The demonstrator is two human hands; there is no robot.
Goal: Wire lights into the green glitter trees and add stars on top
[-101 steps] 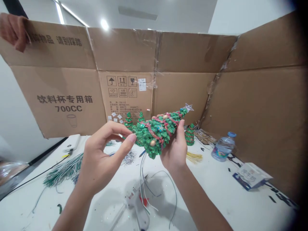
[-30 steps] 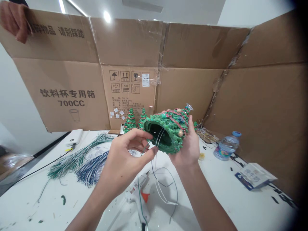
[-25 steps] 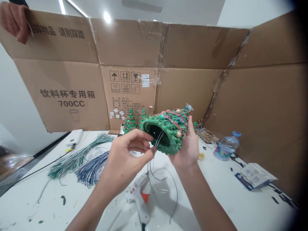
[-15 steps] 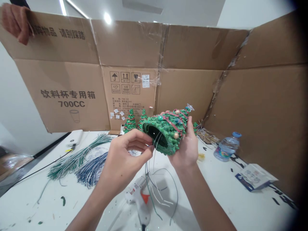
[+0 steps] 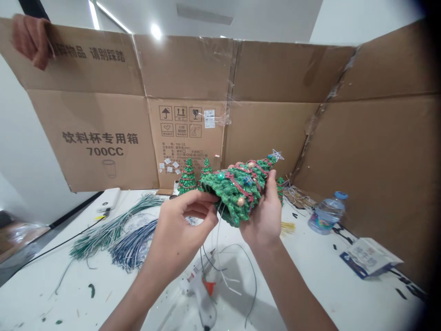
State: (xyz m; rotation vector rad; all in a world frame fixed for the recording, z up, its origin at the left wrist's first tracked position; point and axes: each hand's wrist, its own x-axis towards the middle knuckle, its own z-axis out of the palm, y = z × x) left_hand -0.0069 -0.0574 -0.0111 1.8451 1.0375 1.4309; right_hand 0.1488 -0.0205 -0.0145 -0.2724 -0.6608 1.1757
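A small decorated Christmas tree (image 5: 237, 188) lies tilted on its side in the air, its star tip toward the upper right and its hollow base toward me at the left. My right hand (image 5: 263, 214) is wrapped round it from below and the right, thumb up along the side. At the rim of the base, my left hand (image 5: 189, 220) has thumb and fingers pinched together; what they grip there is hidden, perhaps wires. Thin white and dark wires (image 5: 220, 257) hang out of the hollow base. Beneath them a white glue gun (image 5: 201, 294) with an orange trigger lies on the table.
Bundles of green wires (image 5: 113, 225) and blue wires (image 5: 132, 246) lie left. More small trees (image 5: 188, 178) stand behind. A water bottle (image 5: 329, 212) and a packet (image 5: 368, 258) are at right. A cardboard screen (image 5: 186, 69) encloses the back; another person's hand (image 5: 32, 41) grips its top left.
The tree has turned so that its open base faces more to the left and less of the inside shows. Both hands stay on it. The view has shifted slightly.
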